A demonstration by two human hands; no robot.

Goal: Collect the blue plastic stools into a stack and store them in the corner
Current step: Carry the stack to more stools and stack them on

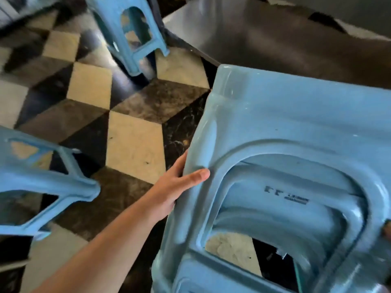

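A stack of nested blue plastic stools (pixel 296 127) fills the right side, tilted with its side arch facing me. My left hand (pixel 179 182) grips the stack's left leg, thumb on the near face and fingers behind the edge. At the right border a small sliver of what looks like my right hand (pixel 387 229) touches the stack's far leg; its grip is out of frame. Another blue stool (pixel 48 182) shows tilted at the left edge, only partly in view. A third blue stool (pixel 129 32) stands on the floor at the top, beside a table.
A dark table top (pixel 275 39) spans the upper right, its edge close above the stack. The floor (pixel 135 144) is a cream, grey and black tile pattern, open between the three stools. Dark furniture sits at the top left corner.
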